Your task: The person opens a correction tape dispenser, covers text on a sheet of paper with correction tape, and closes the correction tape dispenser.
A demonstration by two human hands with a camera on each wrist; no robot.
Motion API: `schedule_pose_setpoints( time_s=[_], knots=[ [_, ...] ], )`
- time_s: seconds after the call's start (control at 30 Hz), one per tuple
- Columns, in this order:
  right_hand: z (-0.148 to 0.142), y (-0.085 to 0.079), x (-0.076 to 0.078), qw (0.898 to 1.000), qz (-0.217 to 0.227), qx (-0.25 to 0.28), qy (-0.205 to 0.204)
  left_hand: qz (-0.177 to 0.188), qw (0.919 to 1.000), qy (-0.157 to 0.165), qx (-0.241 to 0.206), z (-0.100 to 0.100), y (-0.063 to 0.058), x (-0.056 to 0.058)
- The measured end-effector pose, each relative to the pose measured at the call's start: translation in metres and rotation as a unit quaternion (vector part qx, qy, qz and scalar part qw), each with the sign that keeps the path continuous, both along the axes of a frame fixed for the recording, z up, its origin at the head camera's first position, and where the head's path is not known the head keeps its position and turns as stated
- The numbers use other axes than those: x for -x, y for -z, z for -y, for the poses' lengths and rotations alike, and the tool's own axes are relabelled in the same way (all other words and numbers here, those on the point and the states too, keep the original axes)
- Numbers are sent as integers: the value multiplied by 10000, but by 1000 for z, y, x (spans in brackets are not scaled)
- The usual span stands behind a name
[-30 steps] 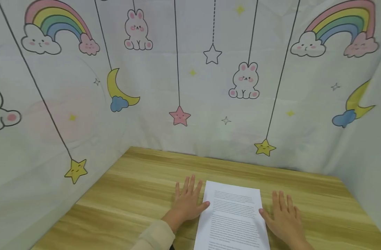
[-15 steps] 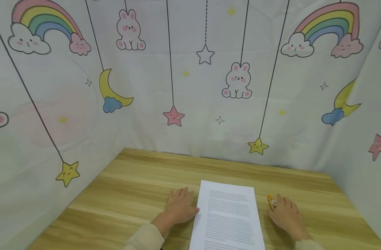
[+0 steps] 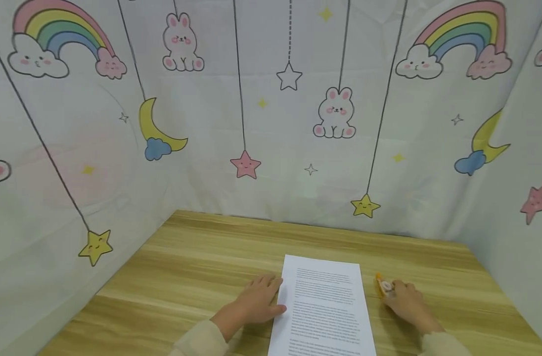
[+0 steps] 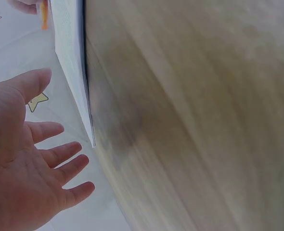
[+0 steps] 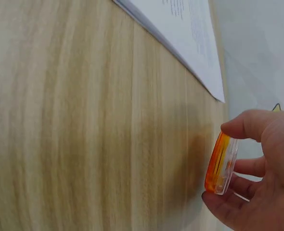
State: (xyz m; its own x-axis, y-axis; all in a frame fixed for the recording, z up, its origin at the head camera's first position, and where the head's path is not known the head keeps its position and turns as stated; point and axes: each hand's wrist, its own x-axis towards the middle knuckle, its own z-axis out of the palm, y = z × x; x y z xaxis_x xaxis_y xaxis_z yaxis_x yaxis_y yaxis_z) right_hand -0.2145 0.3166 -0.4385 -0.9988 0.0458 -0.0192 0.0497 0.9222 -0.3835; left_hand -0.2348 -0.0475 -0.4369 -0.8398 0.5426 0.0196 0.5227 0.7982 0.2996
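Observation:
A stack of printed paper [image 3: 322, 306] lies on the wooden table in the head view, and its thick edge shows in the left wrist view. My left hand [image 3: 257, 300] is at the left side of the stack, with its thumb near the paper's edge. Its fingers are relaxed and hold nothing in the left wrist view. To the right of the stack, my right hand [image 3: 406, 302] holds an orange and clear correction tape [image 5: 221, 163], pinched between thumb and fingers. The tape's orange tip points away from me in the head view.
The wood-grain table [image 3: 200, 262] extends to both sides of the paper. A white cloth backdrop [image 3: 271, 198] with printed rabbits, stars, moons and rainbows hangs behind the table and along its left and right sides.
My right hand was spread flat beside the paper; it now grips the correction tape, away from the paper's edge. My left hand's spread fingers have drawn in. The head view has shifted slightly.

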Motion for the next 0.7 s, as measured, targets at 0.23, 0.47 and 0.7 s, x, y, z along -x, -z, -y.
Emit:
schedule_pose_setpoints(
  time_s=[0.23,0.47,0.7],
  knots=[
    [20,-10,-7,9948,-349,795,-535,-177,9996,118,-182,-1,-1,0],
    [45,-18,-17,9885,-520,1261,-652,-760,9954,401,-423,-13,-1,7],
    [65,-27,-23,9796,-583,1568,-1117,-758,9923,603,-774,-21,-5,9]
  ],
)
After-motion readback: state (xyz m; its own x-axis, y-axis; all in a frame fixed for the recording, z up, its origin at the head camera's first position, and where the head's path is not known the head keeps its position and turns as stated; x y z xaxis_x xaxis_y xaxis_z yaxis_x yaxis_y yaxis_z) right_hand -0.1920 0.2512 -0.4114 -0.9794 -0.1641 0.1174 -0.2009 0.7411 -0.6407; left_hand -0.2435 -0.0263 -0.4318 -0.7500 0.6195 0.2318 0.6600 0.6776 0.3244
